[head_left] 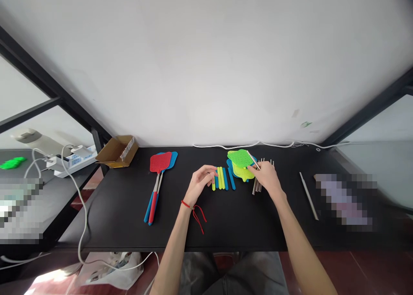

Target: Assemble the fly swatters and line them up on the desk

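The right hand (pixel 267 174) pinches a slim metal rod (pixel 253 158) beside the green fly-swatter head (pixel 240 158); a firm pinch should stop it twisting. The left hand (pixel 200 181) curls at the left end of the handle sleeves (pixel 222 178); whether it grips one, I cannot tell. Loose rods (pixel 257 187) lie near the right hand.

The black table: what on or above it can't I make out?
In the head view:
Metal rods: exact count, partly hidden by the right hand.
Blue mesh: shape and count, covered by the green head and yellow head.
Object at far right: pixelated.
Left hand: whether it touches the handles; too small to tell.
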Demonstrator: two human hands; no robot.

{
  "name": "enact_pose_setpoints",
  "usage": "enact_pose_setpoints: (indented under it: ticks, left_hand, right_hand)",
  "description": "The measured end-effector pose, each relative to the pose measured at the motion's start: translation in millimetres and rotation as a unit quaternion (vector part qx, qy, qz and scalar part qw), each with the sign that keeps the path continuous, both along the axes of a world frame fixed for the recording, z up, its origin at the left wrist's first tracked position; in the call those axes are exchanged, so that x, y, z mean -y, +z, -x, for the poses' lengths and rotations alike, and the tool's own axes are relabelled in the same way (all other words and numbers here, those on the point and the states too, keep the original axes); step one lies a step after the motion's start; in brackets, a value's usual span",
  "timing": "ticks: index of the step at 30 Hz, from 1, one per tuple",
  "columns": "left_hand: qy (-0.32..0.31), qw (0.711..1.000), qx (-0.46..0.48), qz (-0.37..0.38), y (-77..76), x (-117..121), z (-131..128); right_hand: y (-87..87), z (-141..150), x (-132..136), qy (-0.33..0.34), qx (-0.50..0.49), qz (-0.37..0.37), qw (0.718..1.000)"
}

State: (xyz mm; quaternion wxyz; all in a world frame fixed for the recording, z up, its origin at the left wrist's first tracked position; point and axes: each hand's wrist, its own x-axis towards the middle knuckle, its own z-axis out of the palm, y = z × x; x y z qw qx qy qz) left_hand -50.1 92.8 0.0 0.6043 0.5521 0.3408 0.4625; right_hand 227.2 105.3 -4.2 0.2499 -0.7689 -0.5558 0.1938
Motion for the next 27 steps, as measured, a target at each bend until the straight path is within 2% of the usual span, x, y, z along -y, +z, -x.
enact_pose_setpoints:
  ticks: [5, 10, 15, 18, 20, 23, 27]
  left_hand:
    - [0.001, 1.000, 0.002, 0.006, 0.3, 0.0, 0.4]
    - [0.022, 0.999, 0.004, 0.042, -2.2, -2.4, 0.2]
    - [0.023, 0.998, -0.011, 0.062, -7.5, -2.5, -4.0]
    - [0.016, 0.997, -0.028, 0.064, -10.5, -0.9, -7.8]
    - [0.024, 0.997, 0.001, 0.077, -12.0, -0.9, -9.2]
    - [0.070, 0.988, 0.088, 0.103, -13.1, -3.5, -7.9]
    - [0.166, 0.965, 0.169, 0.113, -12.2, -8.7, -0.9]
  right_hand:
    - [-1.3, -5.8, 0.5, 0.019, -0.077, -0.011, 0.997]
    - [14.7, -1.8, 14.6, 0.022, -0.204, -0.026, 0.978]
    - [30.8, 30.6, 34.8, 0.079, -0.276, -0.030, 0.957]
    - [33.2, 53.9, 44.0, 0.147, -0.295, -0.008, 0.944]
    - [32.8, 63.8, 46.8, 0.180, -0.306, 0.008, 0.935]
    - [31.6, 66.5, 45.3, 0.216, -0.346, 0.043, 0.912]
    - [28.1, 58.6, 39.0, 0.269, -0.431, 0.092, 0.856]
